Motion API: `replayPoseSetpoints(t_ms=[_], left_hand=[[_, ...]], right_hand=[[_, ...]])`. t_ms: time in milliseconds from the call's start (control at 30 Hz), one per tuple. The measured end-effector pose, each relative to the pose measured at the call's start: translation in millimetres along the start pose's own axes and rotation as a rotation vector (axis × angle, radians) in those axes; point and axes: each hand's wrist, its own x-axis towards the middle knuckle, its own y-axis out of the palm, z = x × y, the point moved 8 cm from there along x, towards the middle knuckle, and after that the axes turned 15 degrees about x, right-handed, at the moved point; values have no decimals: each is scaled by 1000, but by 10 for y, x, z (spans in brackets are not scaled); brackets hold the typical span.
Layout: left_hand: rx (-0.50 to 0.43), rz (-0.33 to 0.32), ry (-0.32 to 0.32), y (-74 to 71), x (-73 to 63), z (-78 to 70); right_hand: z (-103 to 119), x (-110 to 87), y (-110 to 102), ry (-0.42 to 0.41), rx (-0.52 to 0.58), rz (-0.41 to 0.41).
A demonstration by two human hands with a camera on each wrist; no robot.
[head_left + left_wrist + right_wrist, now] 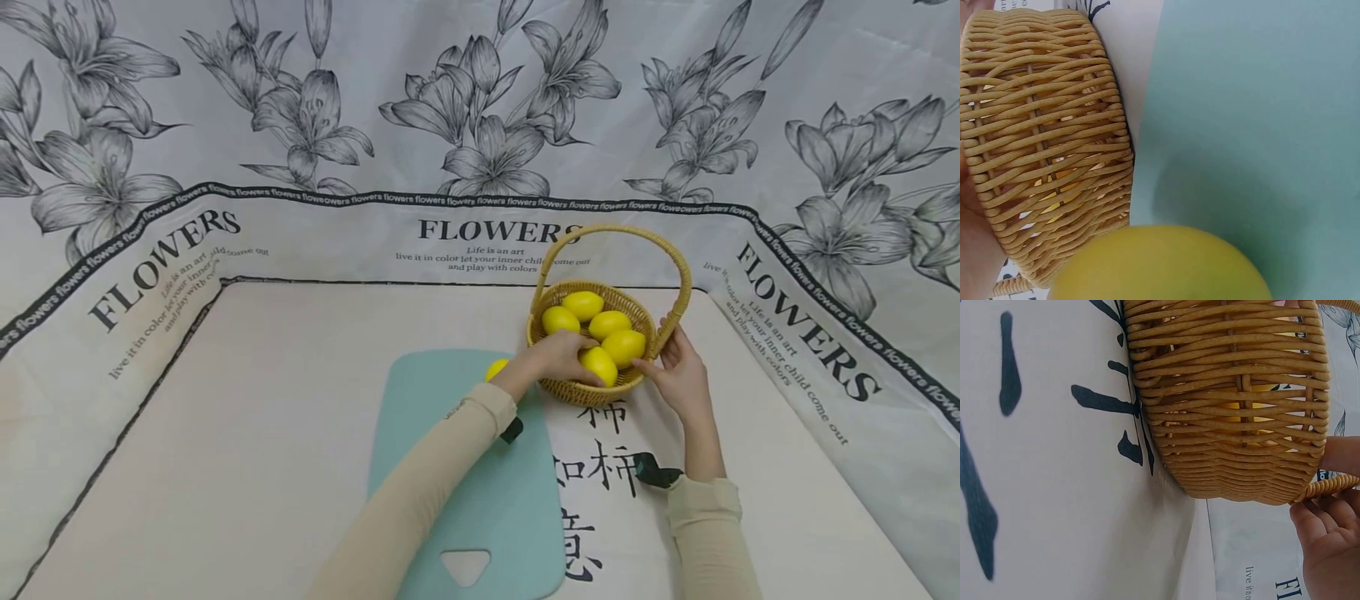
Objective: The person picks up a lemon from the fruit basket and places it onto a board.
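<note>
A wicker basket (558, 390) with a tall arched handle (615, 229) holds several yellow lemons (583, 306). My left hand (562, 357) reaches over the near left rim, its fingers and thumb around the nearest lemon (600, 367) inside. On the basket's right side, my right hand (682, 375) grips the rim by the foot of the handle, thumb in front and fingers behind. Another lemon (495, 369) lies on the light blue cutting board (465, 467), partly hidden by the left wrist. In the left wrist view a lemon (1160, 269) looms large beside the woven wall (1047, 137).
The cutting board, with a triangular hole near its front end, lies left of the basket. Large black characters (581, 533) are printed on the pale tablecloth (247, 433). A flower-patterned curtain (315, 242) rises behind and along both sides.
</note>
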Motion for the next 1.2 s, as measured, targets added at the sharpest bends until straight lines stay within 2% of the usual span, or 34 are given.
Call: replayPoseSetpoints(t_ms=[300,800,967,1200], left_hand=[[19,4,-36,-48,-13,39],[-13,-27,-44,-178,-170,54],[-36,-45,-28,-299,-245,43],[-11,-70,37,-459,-393,47]], right_hand=[[12,3,-18,-15,4,9],[-41,-15,18,-12,13,29],[-29,-29,22,-4,-1,24],[9,-21,10,-7,-23,15]])
